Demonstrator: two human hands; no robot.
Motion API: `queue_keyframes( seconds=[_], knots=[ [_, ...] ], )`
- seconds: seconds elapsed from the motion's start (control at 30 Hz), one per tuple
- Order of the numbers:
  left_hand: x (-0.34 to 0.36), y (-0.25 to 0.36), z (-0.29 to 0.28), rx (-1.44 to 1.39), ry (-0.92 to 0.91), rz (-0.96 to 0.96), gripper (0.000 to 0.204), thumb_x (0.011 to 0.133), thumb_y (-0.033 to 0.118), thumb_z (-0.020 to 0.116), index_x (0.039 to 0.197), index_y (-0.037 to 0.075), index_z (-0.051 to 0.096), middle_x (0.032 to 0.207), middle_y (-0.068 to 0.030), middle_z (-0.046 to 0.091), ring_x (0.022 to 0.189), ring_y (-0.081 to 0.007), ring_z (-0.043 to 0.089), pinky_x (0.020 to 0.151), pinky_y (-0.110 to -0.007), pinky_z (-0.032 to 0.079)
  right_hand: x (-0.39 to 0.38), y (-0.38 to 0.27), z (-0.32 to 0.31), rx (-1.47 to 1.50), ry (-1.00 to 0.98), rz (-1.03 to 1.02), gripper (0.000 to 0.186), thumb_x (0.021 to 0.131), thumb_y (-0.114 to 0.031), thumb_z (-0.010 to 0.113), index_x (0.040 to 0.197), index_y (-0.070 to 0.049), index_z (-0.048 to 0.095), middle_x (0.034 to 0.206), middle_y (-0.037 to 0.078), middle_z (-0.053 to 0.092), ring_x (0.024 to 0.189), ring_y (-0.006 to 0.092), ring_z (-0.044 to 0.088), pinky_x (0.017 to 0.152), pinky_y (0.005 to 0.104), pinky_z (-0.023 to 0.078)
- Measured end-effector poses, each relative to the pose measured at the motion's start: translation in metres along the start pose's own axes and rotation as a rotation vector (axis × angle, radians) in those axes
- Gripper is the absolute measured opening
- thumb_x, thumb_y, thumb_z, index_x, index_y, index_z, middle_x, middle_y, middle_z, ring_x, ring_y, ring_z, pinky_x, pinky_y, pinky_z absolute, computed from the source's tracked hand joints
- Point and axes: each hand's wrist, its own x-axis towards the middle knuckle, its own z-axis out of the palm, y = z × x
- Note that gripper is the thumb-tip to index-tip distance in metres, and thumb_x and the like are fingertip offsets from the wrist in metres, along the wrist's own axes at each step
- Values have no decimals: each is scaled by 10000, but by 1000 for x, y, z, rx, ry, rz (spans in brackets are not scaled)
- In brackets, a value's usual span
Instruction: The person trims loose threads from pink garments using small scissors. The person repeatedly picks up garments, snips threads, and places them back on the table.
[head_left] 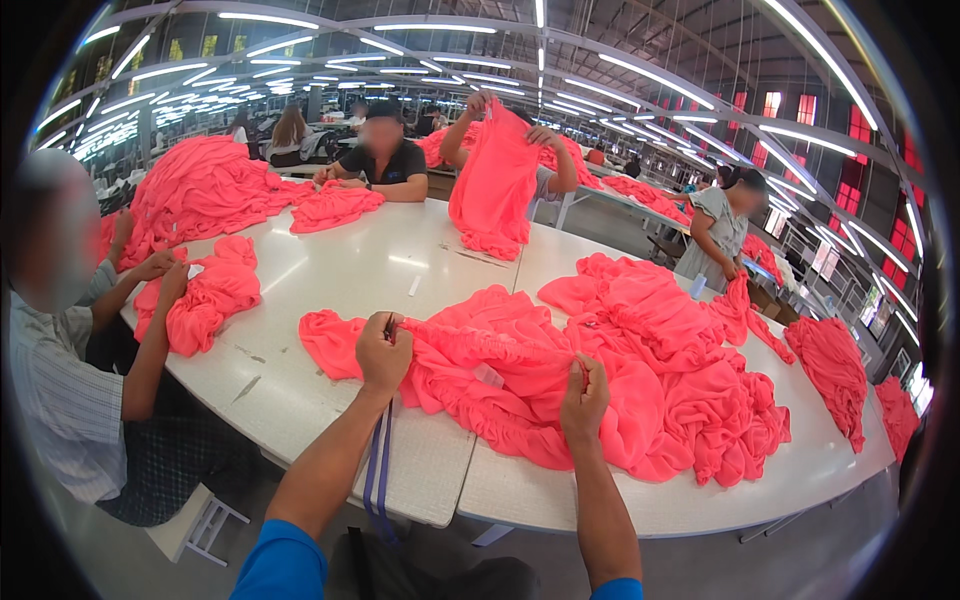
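Observation:
A coral-pink garment (490, 350) of thin cloth is stretched between my two hands just above the near edge of the table, with a gathered, elastic-looking edge running from one hand to the other. My left hand (385, 352) is closed on its left end. A small dark object shows at those fingers, too small to make out. Below that wrist hangs a purple-blue ribbon (380, 460) over the table edge. My right hand (584, 398) pinches the other end of the gathered edge between thumb and fingers. A pale tag (489, 375) shows on the cloth.
A heap of like pink garments (650, 310) adjoins mine on the white table (340, 250). A large pink pile (200, 190) stands at far left. Co-workers handle pink cloth at left, across the table and at right. A small pale cup-like thing (698, 287) stands behind the heap.

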Motion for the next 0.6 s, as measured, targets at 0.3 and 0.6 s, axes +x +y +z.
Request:
queue_keyframes(
  seconds=[0.3,0.6],
  knots=[
    [-3,-1,2,39,7,92,123,768,13,620,884,36,653,796,-102,651,670,-219,633,615,-328,505,0,0,0,35,-6,-11,198,1015,-136,563,1110,26,624,986,133,669,918,194,621,825,310,492],
    [-4,1,2,79,6,104,106,788,53,630,892,59,650,797,-84,642,655,-212,626,602,-329,499,-1,5,3,209,-26,94,176,1004,-115,582,1091,32,627,725,-22,499,635,40,391,552,217,326]
  ],
)
